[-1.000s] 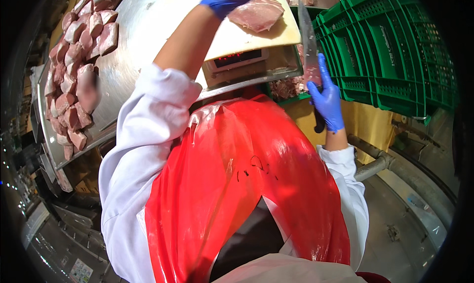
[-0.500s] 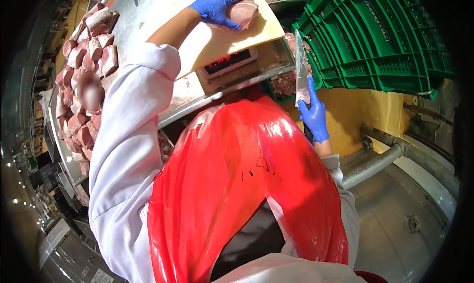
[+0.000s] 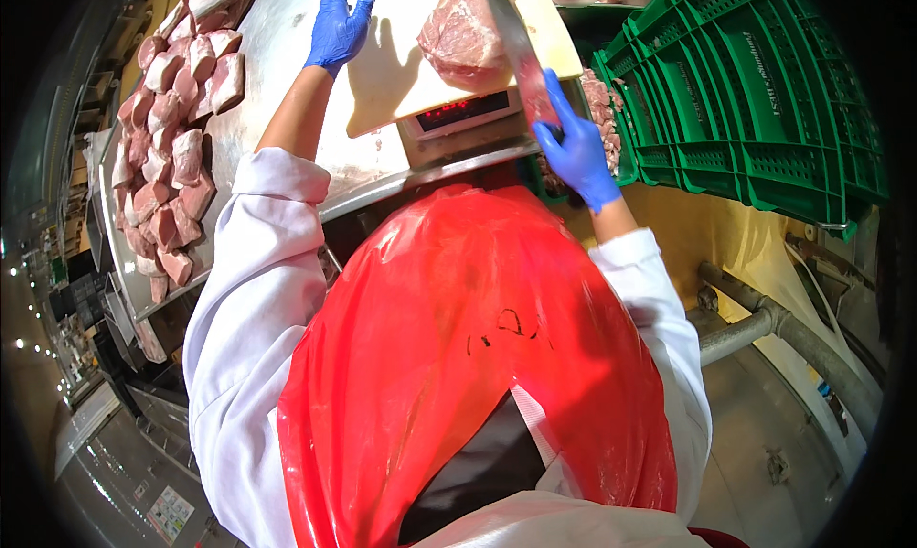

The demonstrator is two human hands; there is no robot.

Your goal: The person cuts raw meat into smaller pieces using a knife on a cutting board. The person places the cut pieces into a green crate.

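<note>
My left hand [image 3: 341, 30], in a blue glove, is raised over the left part of the white cutting board [image 3: 382, 108], fingers apart and holding nothing. Its shadow falls on the board beside it. A large pale pink piece of raw meat [image 3: 463, 37] lies on the board, to the right of that hand and not touching it. In my right hand [image 3: 580, 151], also gloved in blue, is a long knife [image 3: 516, 42]. The blade points away from me and passes along the right side of the meat; I cannot tell whether it touches.
Many cut meat pieces [image 3: 172, 118] lie at the left end of the steel table [image 3: 287, 70]. A scale [image 3: 463, 115] with a red lit display sits under the board's near edge. Green crates [image 3: 745, 99] stand at the right, beside a container of meat trimmings [image 3: 600, 108]. Metal pipes [image 3: 745, 336] run lower right.
My left hand has let go of the meat and moved left. My right hand has brought the knife up and left, from beside the table to over the board.
</note>
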